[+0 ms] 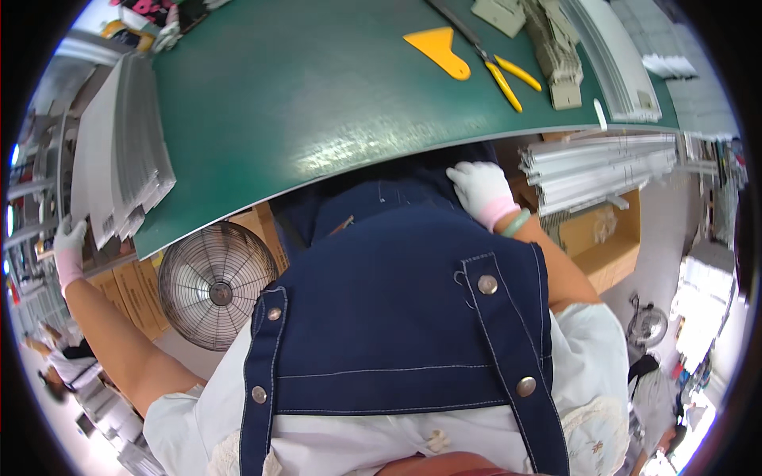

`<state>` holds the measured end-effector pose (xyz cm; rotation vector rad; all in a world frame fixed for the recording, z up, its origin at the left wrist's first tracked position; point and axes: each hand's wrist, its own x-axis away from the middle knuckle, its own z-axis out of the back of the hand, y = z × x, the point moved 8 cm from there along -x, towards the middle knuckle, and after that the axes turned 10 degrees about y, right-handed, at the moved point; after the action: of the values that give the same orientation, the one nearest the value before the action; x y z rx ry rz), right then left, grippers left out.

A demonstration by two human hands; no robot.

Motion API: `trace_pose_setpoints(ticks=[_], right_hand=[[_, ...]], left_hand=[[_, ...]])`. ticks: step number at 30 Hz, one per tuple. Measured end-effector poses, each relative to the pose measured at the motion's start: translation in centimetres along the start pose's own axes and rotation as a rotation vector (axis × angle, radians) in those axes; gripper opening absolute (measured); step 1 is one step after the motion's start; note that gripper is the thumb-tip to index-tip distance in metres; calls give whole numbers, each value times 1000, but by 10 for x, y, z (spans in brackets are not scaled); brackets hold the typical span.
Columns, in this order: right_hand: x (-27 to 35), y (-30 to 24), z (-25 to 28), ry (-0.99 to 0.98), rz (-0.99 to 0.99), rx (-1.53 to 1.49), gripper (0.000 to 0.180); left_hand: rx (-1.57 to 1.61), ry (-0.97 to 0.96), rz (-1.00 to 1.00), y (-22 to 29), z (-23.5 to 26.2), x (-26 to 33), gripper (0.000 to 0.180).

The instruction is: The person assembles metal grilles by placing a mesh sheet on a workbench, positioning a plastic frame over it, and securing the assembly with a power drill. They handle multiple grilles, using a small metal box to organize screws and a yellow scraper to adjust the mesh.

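My left hand (70,242), in a white glove with a pink cuff, reaches out at far left beside a stack of thin white and grey panels (119,151). Its fingers are apart; I see nothing held in them. My right hand (480,192), gloved the same way and with a pale green bangle (516,223) at the wrist, rests on my dark blue apron (397,309) just below the table edge. The fingers lie loosely over my lap, with no object showing in them. To its right sits a pile of long white strips (599,170) under the tabletop.
On the green table (302,87) lie a yellow scraper (441,52), yellow-handled pliers (502,75), beige plastic parts (556,55) and more pale panels (615,59). A round floor fan (220,285) stands below, near cardboard boxes (131,293). An open carton (607,246) is at right.
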<state>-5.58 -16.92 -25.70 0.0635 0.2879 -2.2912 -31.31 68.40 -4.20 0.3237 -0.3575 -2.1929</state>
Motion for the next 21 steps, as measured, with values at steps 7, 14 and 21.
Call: trace_pose_setpoints(ticks=[7,14,21], right_hand=[[-1,-1,33,-134,-23,-60,29],[-37,1,64,-82,56,-89,33],[-48,-9,68,-178,50,-102,33]], left_hand=[[901,-32,465,14,20,35,48],[-254,257,-132,126,9,89,63],[266,499,41,148,51,102,55]])
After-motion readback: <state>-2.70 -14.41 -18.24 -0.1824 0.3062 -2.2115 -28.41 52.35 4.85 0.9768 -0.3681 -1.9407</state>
